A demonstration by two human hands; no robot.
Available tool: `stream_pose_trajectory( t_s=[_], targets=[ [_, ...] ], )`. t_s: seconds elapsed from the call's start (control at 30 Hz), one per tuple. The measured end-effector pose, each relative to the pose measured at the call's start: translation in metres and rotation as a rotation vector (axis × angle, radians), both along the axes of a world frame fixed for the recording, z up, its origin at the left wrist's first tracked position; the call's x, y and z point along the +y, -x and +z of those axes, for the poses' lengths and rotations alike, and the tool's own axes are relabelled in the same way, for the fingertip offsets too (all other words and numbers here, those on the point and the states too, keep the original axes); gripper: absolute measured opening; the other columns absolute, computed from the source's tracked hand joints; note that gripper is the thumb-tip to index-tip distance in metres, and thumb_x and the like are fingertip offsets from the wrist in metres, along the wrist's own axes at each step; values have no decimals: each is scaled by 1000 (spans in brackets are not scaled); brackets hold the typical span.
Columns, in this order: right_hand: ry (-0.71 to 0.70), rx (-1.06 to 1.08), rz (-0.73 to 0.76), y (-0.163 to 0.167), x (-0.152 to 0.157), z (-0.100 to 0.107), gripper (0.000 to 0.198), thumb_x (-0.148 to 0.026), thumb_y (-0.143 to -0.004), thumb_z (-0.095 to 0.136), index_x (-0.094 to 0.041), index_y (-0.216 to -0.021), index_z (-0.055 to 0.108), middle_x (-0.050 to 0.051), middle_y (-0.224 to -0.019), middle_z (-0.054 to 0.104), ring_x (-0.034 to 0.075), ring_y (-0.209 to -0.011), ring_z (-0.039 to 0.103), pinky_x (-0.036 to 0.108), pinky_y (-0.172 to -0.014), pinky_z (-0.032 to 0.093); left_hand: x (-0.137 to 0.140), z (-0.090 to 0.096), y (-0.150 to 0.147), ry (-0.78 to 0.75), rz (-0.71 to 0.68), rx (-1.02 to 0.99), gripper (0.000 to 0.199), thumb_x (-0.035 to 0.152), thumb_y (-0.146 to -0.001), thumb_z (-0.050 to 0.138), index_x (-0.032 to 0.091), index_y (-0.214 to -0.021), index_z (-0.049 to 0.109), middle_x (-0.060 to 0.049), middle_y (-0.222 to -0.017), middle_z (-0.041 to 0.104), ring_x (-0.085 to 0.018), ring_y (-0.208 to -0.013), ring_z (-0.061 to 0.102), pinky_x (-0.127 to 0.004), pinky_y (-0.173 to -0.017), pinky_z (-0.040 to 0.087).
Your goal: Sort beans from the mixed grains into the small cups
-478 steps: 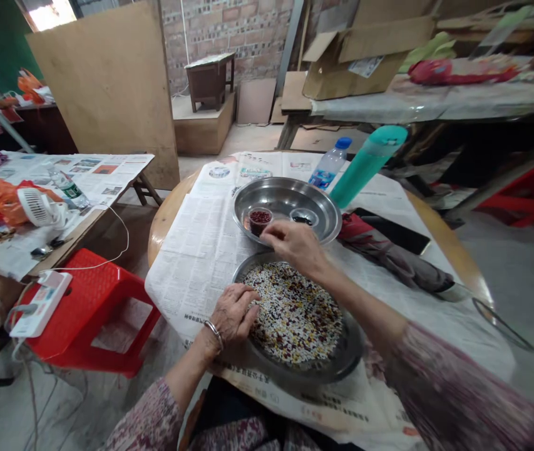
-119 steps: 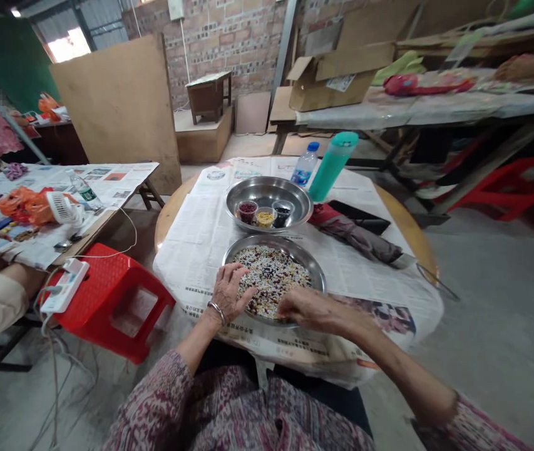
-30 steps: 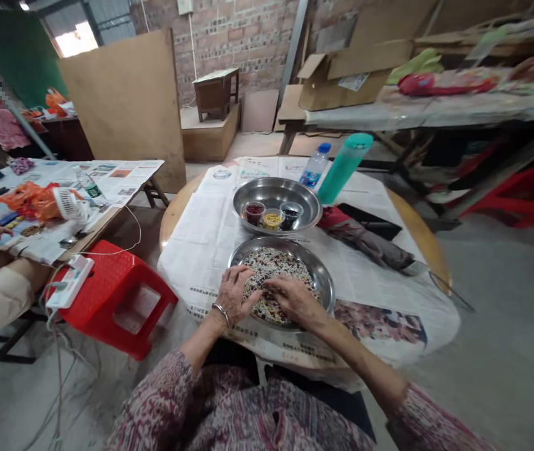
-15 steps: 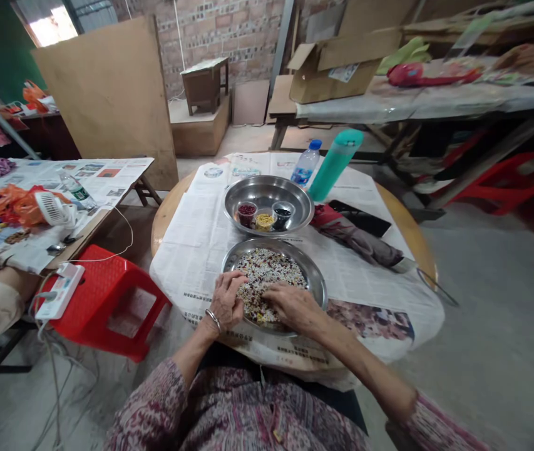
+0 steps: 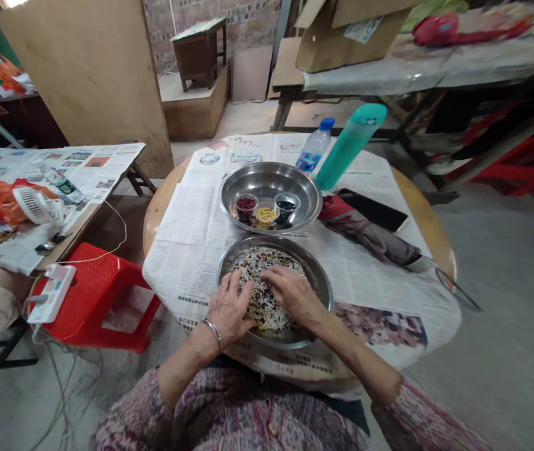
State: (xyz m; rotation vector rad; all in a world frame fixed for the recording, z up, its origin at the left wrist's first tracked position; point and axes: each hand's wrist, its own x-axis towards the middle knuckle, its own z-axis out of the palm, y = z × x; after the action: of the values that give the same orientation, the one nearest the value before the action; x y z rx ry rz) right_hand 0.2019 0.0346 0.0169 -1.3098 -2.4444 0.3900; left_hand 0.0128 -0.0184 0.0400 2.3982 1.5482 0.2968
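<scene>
Mixed beans and grains, white, dark red, black and yellow, lie in the near steel basin. Over its left rim rests my left hand, a bangle on the wrist, its fingers apart and touching the mix. My right hand reaches in from the right, fingers curled down with the tips at the mix; what they pinch is hidden. Behind stands a second steel basin holding three clear cups: red beans, yellow grains or beans and black beans.
Newspaper covers the round table. Beyond the basins stand a water bottle and a teal bottle-like container. A folded umbrella lies right, beside a dark flat object. A red stool carries a power strip; another person's arm shows left.
My left hand's fingers have spread wider at the basin's left side. My right hand has shifted slightly, its fingertips still at the mix. The view has tipped downward.
</scene>
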Motion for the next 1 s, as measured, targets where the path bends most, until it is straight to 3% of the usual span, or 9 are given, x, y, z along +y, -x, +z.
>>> stream_pose_trajectory(
  t_s=[0.1,0.17,0.3,0.4,0.53,0.7,0.87,0.93,1.0],
  targets=[
    [-53,-100,-186,-20,-3,3,25,-22,-90,50,-19,-112,62,12,-108,63,26,-101,60,36,-83,50,9,10,-13,145,74,182,90,28,-61,87,19,-136,38,-20,-143,37,-38,-123,46,-47,-92,51],
    [-11,-183,-241,-31,-10,0,33,-31,-86,59,-16,-115,60,15,-107,63,28,-93,63,37,-76,51,14,10,-20,218,106,228,81,24,-65,83,18,-133,40,-18,-133,46,-34,-116,52,-43,-87,53],
    [71,-76,-159,-27,-26,-18,37,-25,-79,62,-16,-115,59,14,-110,63,26,-92,65,35,-78,51,23,-3,-30,273,110,92,40,13,-79,65,18,-117,53,-11,-120,54,-23,-102,61,-35,-89,53],
    [109,87,-166,-12,-21,-26,33,-13,-77,53,-17,-109,62,10,-103,69,22,-96,64,32,-85,49,35,-14,-38,223,142,-61,34,5,-80,56,18,-112,56,-8,-110,62,-20,-99,63,-31,-92,51],
    [166,136,-298,-1,6,-12,30,-16,-82,49,-18,-106,67,7,-91,73,20,-87,66,28,-81,47,60,-11,-46,171,171,-114,30,6,-85,51,16,-112,58,-7,-93,68,-20,-90,65,-32,-88,52],
    [32,73,-327,-14,28,6,33,-19,-88,46,-17,-115,65,10,-109,69,20,-99,64,29,-89,46,81,5,-38,47,114,-71,26,20,-89,58,20,-115,57,-7,-117,62,-23,-109,58,-36,-97,49],
    [18,-102,-253,-29,18,-9,48,-34,-80,64,-17,-124,58,12,-115,63,26,-105,58,36,-87,48,84,5,-31,82,28,109,93,48,-56,88,19,-133,44,-15,-137,44,-37,-123,44,-51,-99,47],
    [10,-96,-205,-26,14,-16,45,-30,-79,64,-18,-122,58,12,-114,62,25,-103,59,34,-86,48,82,2,-35,111,28,139,81,44,-61,86,18,-128,48,-16,-133,46,-36,-120,47,-50,-96,49],
    [36,-64,-179,-20,11,-17,34,-20,-80,56,-17,-113,62,10,-107,64,22,-98,61,31,-84,47,78,-1,-40,151,15,138,49,29,-76,75,16,-119,54,-15,-126,51,-31,-114,53,-44,-93,51]
  ],
)
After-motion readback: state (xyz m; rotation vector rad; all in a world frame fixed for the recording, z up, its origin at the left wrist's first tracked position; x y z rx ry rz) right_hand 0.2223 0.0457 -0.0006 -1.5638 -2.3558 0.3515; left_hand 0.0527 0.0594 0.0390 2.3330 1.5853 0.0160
